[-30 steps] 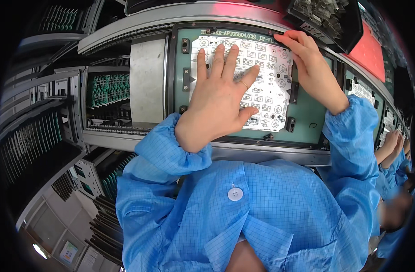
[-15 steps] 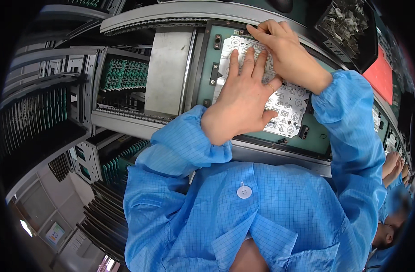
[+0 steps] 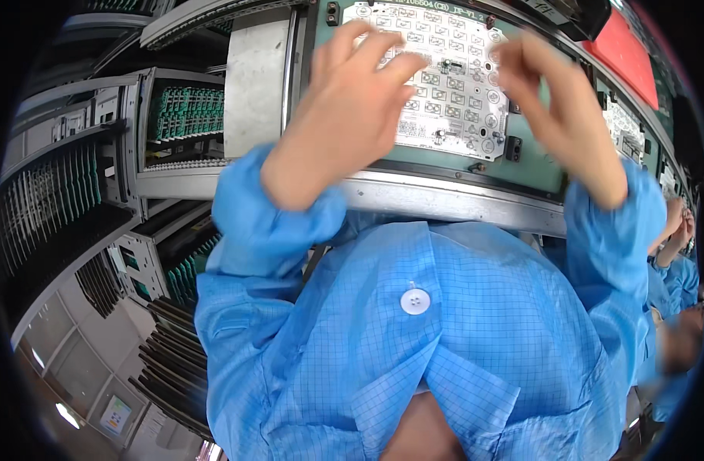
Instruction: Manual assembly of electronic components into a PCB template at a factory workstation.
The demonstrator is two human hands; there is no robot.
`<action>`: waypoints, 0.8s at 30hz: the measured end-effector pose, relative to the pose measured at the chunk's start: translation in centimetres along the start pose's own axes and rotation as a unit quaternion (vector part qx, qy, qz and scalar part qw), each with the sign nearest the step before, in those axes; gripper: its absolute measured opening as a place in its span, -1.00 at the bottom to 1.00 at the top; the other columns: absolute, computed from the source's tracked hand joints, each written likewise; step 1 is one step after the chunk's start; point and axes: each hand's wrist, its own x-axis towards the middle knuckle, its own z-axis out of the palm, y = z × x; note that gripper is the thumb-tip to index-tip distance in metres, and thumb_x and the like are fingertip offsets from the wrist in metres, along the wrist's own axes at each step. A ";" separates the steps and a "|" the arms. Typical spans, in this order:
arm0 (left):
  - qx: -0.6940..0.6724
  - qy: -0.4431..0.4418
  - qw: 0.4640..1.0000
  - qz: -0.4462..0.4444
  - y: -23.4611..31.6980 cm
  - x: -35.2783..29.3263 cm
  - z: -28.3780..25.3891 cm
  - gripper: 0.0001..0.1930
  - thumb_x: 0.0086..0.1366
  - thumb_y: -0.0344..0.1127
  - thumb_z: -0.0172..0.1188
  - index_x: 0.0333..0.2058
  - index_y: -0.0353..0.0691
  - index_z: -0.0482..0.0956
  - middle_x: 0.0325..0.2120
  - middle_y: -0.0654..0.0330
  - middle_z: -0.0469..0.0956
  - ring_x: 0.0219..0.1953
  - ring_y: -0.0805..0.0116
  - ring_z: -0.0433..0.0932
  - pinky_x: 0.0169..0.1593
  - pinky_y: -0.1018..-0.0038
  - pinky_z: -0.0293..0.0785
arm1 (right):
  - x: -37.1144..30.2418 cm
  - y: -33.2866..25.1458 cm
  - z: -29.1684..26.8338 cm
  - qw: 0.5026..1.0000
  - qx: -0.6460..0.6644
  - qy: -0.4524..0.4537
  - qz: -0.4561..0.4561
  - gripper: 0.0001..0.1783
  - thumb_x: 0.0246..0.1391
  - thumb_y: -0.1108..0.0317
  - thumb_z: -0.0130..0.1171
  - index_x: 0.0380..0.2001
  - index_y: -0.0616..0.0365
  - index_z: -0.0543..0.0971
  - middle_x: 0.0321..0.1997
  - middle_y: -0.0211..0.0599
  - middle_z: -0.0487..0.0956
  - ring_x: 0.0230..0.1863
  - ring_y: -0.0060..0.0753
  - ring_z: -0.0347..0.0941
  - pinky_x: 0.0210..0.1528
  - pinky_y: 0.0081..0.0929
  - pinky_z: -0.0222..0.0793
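Observation:
A white printed circuit board with rows of marked pads and a few small mounted parts lies in a green fixture plate, among black clamp blocks. My left hand is over the board's left side, fingers bent and spread apart, with nothing visible in them. Motion blurs it somewhat. At the board's right edge is my right hand, with its thumb and fingers smeared by movement. Whether its fingertips hold anything small cannot be made out.
A metal rail runs along the fixture's near side. To the left are a grey metal plate and a rack of green boards. Beyond my right hand lies a red sheet. A co-worker's hands show at far right.
Both hands have lifted and separated, the left going left and the right going right, uncovering most of the board. The view has shifted, so the fixture appears higher in the picture.

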 end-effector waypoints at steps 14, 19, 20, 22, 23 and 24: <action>0.006 -0.087 0.988 -0.126 3.2 -5.6 -1.5 -0.55 0.26 -0.29 0.28 0.12 -0.16 0.47 -0.03 0.13 0.59 0.01 0.18 0.52 0.17 0.27 0.16 | -7.6 1.4 6.8 0.966 -0.181 0.030 -0.184 -0.69 -0.07 0.54 0.24 -0.18 0.12 0.54 -0.42 -0.38 0.50 -0.32 -0.31 0.40 -0.18 -0.36 0.28; 0.027 -0.054 0.993 -0.104 3.3 -4.5 0.0 -0.61 0.26 -0.33 0.27 0.07 -0.15 0.50 -0.09 0.14 0.59 -0.01 0.20 0.53 0.12 0.26 0.20 | -8.4 0.8 9.6 0.944 -0.237 0.228 -0.024 -0.77 0.09 0.59 0.14 -0.17 0.12 0.56 -0.48 -0.32 0.46 -0.44 -0.24 0.34 -0.29 -0.31 0.19; 0.045 -0.030 0.994 -0.093 3.2 -4.5 0.3 -0.64 0.26 -0.37 0.25 0.05 -0.16 0.51 -0.11 0.15 0.59 -0.02 0.20 0.53 0.10 0.27 0.22 | -8.3 0.6 9.7 0.943 -0.239 0.230 -0.024 -0.77 0.09 0.59 0.14 -0.17 0.12 0.56 -0.48 -0.32 0.46 -0.44 -0.24 0.34 -0.29 -0.31 0.19; 0.046 -0.038 0.992 -0.113 3.6 -4.7 0.3 -0.66 0.26 -0.38 0.23 0.03 -0.19 0.52 -0.13 0.14 0.59 -0.02 0.21 0.53 0.09 0.27 0.25 | -8.3 0.1 9.2 0.949 -0.225 0.221 0.003 -0.76 0.09 0.58 0.15 -0.16 0.12 0.55 -0.47 -0.29 0.48 -0.42 -0.18 0.36 -0.26 -0.28 0.21; 0.047 -0.044 0.989 -0.133 3.5 -4.3 0.5 -0.68 0.26 -0.40 0.21 0.01 -0.22 0.53 -0.16 0.12 0.59 -0.02 0.21 0.52 0.08 0.26 0.28 | -8.2 0.2 8.4 0.955 -0.218 0.202 0.005 -0.76 0.12 0.55 0.14 -0.12 0.15 0.54 -0.44 -0.24 0.51 -0.40 -0.12 0.37 -0.23 -0.23 0.23; 0.047 -0.030 0.991 -0.119 3.4 -4.4 0.9 -0.68 0.26 -0.40 0.21 0.01 -0.22 0.53 -0.16 0.12 0.59 -0.02 0.21 0.52 0.08 0.26 0.28 | -8.4 -0.2 7.6 0.960 -0.201 0.193 0.006 -0.73 0.13 0.53 0.17 -0.07 0.17 0.52 -0.42 -0.19 0.51 -0.38 -0.09 0.38 -0.24 -0.22 0.26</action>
